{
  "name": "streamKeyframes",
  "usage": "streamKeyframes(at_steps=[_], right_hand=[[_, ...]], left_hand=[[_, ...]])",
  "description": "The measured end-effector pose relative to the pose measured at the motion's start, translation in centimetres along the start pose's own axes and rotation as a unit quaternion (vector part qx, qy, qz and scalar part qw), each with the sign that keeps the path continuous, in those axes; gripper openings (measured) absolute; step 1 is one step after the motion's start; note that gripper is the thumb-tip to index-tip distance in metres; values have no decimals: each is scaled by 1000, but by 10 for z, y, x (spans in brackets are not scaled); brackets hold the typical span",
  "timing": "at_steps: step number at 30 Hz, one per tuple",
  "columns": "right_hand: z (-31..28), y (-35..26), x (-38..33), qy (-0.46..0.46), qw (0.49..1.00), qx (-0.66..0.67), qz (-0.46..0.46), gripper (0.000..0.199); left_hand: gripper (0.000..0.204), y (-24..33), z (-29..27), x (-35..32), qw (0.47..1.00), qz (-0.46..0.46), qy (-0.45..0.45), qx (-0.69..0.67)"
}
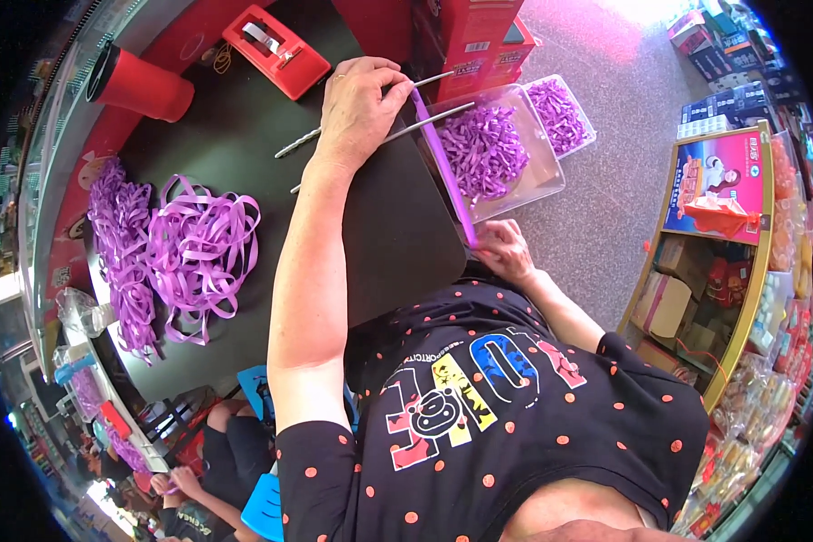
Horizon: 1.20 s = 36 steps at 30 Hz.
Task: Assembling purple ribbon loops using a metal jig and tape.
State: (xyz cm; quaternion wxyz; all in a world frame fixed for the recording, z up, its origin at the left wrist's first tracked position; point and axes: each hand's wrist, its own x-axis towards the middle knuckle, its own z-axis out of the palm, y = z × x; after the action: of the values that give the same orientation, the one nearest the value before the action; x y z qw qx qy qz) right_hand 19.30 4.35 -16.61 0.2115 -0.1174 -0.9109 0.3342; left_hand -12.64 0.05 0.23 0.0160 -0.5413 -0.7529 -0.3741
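A flat purple ribbon [444, 172] runs taut along the right edge of the dark table. My left hand [361, 108] pinches its far end, close to two thin metal rods [425, 119] that jut out past the table edge. Lower down, by my shirt, my right hand [506, 251] closes on the ribbon's near end. Just beyond the ribbon, a clear plastic box [542, 185] holds a heap of short purple ribbon pieces [483, 154]. Exactly how the ribbon meets the rods is hidden by my left hand.
Long purple ribbon loops [203, 253] lie on the table [379, 244]. A red tape dispenser [275, 50] and a red cup [144, 86] stand at the back. Another box of ribbon pieces [560, 116] sits behind the clear one. At right is a shelf [696, 298]; another person [217, 461] sits lower left.
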Motion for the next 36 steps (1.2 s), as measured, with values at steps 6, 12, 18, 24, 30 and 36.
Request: streamKeyframes(at_steps=[6,12,18,24,30,36], right_hand=[[-58,-56,-8,-9,992,-35,-123,17],[-63,-76,-22,-4,998,30,-57,29],[-57,-99,-36,25,988,114,103,44],[-90,-136,-29,51,993,96,55,30],[-136,-167,18,99,978,171,-64,20],[-174,-176,146,121,901,353,-222,25]], left_hand=[[18,-4,0,0,1000,3,-3,-3],[20,-6,2,1,1000,2,-13,2],[21,-10,4,0,1000,14,3,5],[21,-15,7,1,1000,18,-9,8],[21,-16,8,1,1000,21,-6,15],[20,-13,7,3,1000,21,6,18]])
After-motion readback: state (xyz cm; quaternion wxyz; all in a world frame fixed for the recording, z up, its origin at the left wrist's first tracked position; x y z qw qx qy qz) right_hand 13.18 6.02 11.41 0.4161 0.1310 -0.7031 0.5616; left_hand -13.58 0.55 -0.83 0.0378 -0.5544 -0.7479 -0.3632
